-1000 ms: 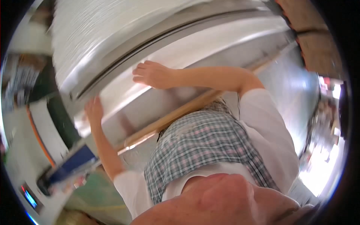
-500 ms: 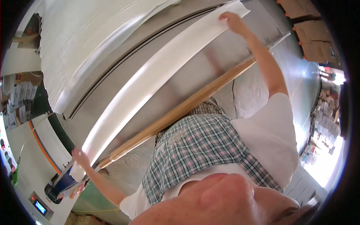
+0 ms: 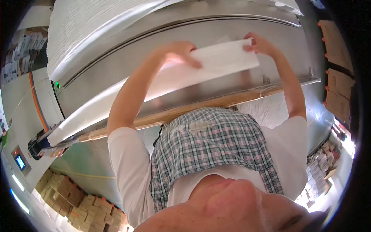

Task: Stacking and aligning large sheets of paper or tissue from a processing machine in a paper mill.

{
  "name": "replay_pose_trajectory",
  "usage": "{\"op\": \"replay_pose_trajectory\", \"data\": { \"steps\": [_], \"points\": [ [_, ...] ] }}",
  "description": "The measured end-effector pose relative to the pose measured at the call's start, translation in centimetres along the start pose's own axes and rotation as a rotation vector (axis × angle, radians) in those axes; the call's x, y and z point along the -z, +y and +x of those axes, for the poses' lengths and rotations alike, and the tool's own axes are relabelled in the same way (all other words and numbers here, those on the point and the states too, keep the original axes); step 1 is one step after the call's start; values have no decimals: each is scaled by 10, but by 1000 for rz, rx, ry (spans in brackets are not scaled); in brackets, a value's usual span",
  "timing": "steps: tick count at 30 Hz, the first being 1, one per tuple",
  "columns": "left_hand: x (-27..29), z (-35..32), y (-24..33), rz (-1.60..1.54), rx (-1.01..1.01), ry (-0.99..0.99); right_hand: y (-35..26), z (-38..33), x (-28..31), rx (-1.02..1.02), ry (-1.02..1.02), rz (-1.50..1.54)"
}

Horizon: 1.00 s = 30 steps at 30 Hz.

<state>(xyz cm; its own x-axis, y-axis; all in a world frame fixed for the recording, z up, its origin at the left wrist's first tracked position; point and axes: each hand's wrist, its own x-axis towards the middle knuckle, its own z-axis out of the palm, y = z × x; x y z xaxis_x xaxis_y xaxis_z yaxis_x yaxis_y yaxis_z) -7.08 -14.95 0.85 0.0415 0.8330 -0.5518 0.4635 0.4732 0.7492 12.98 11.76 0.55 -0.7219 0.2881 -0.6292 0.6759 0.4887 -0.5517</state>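
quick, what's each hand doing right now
Left hand: closed on the white sheet.
Right hand: gripping the same sheet's far corner.

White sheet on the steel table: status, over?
Left hand and right hand both grip white sheet, lifted over steel table. Nothing in the way.

Long white sheet (image 3: 216, 63), partly lifted

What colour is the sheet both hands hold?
White, plain; the sheet shows best in the head view.
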Motion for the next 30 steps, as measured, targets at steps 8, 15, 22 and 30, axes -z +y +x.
{"op": "replay_pose_trajectory", "data": {
  "steps": [8, 15, 22, 30],
  "points": [
    [-40, -56, -42, 146, 54, -146, -92, 22, -93, 682, -547, -327],
    [-30, -148, -96, 80, 69, 3, -155, 41, -157, 544, -966, -177],
    [-37, -189, -149, -263, 104, -81, -215, 35, -247, 355, -951, 332],
    [-15, -274, -242, -139, 97, -97, -280, 46, -297, 149, -1049, 557]
  ]
}}
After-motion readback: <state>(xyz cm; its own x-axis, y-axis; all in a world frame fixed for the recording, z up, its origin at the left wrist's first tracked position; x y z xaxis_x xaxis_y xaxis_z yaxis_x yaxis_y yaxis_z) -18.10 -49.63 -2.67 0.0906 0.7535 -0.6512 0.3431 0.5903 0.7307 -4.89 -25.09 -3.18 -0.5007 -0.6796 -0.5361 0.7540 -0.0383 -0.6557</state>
